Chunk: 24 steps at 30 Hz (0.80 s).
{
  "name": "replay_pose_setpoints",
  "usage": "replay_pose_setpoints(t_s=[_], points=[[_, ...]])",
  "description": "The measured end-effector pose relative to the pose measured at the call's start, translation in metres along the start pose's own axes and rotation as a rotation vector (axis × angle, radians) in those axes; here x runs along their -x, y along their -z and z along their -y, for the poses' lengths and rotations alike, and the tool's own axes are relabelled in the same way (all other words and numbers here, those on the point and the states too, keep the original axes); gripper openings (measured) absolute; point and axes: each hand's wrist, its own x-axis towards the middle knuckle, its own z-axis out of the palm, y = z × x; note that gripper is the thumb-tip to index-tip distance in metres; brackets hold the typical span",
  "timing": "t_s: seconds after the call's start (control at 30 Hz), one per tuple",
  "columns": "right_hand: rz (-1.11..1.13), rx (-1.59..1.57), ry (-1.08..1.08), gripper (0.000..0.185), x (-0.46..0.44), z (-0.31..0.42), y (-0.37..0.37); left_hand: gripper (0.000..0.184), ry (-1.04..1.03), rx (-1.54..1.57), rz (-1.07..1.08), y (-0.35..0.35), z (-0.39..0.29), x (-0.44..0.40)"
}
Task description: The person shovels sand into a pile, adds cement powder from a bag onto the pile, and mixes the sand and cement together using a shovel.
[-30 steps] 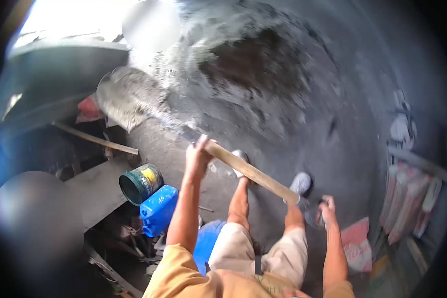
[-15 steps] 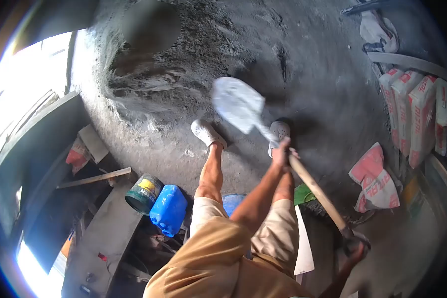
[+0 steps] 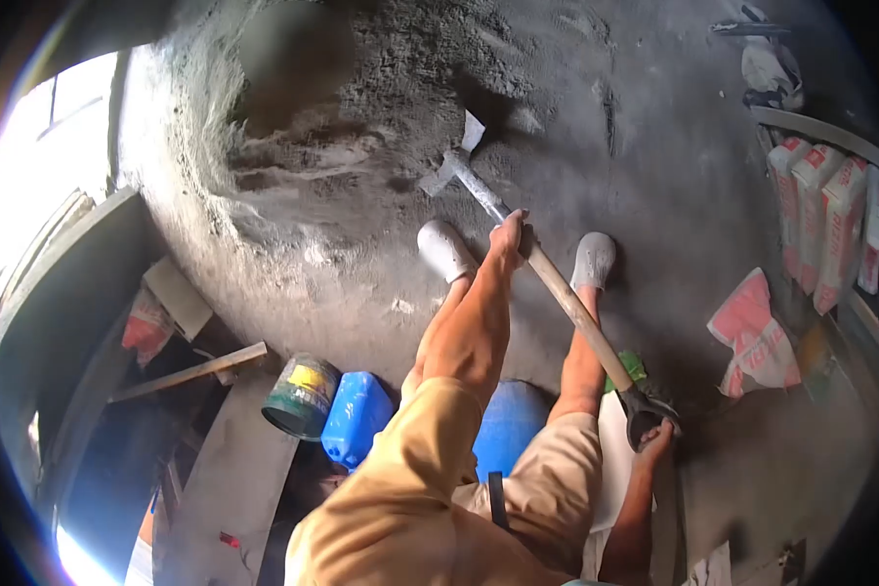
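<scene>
A shovel (image 3: 574, 305) with a wooden shaft and a dark D-shaped handle slants across the view. My left hand (image 3: 508, 237) is closed round the upper shaft, close to the metal neck. Down at the right, my right hand (image 3: 656, 438) grips the D-handle. The blade (image 3: 451, 166) is tilted and partly sunk at the near right edge of a grey powdery pile (image 3: 361, 166), so much of its face is hidden. My two feet in light clogs stand on either side of the shaft.
A dark green bucket (image 3: 303, 397), a blue jerrycan (image 3: 357, 418) and a blue drum (image 3: 508, 427) stand below. Wooden boards (image 3: 227, 479) lie at left. Upright bags (image 3: 835, 230) line the right side, near a crumpled red-and-white bag (image 3: 755, 337).
The shovel first swung from the upper left to the right; since then its blade has tipped over and come down at the pile's edge. Both hands moved with it and still hold it.
</scene>
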Motion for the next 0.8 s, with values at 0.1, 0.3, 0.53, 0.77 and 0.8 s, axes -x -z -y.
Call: replay_pose_setpoints(t_s=[0.1, 0.3, 0.53, 0.77, 0.8], points=[[-0.040, -0.001, 0.096, 0.032, 0.001, -0.007, 0.033, 0.021, -0.069, 0.043, 0.080, 0.009, 0.019, 0.015], [-0.044, 0.053, 0.178, 0.036, 0.027, 0.016, 0.092, 0.018, -0.051, 0.075, 0.074, 0.017, 0.011, 0.134], [0.026, 0.021, 0.708, 0.023, 0.152, 0.082, 0.019, 0.025, -0.339, 0.243, 0.489, 0.053, -0.118, 0.237], [1.128, -0.045, 1.834, 0.033, 0.186, 0.118, -0.049, 0.030, -0.651, 0.317, 0.434, 0.114, -0.212, 0.284], [1.174, -0.055, 1.951, 0.033, 0.177, 0.124, -0.052, 0.032, -0.676, 0.349, 0.467, 0.123, -0.207, 0.276]])
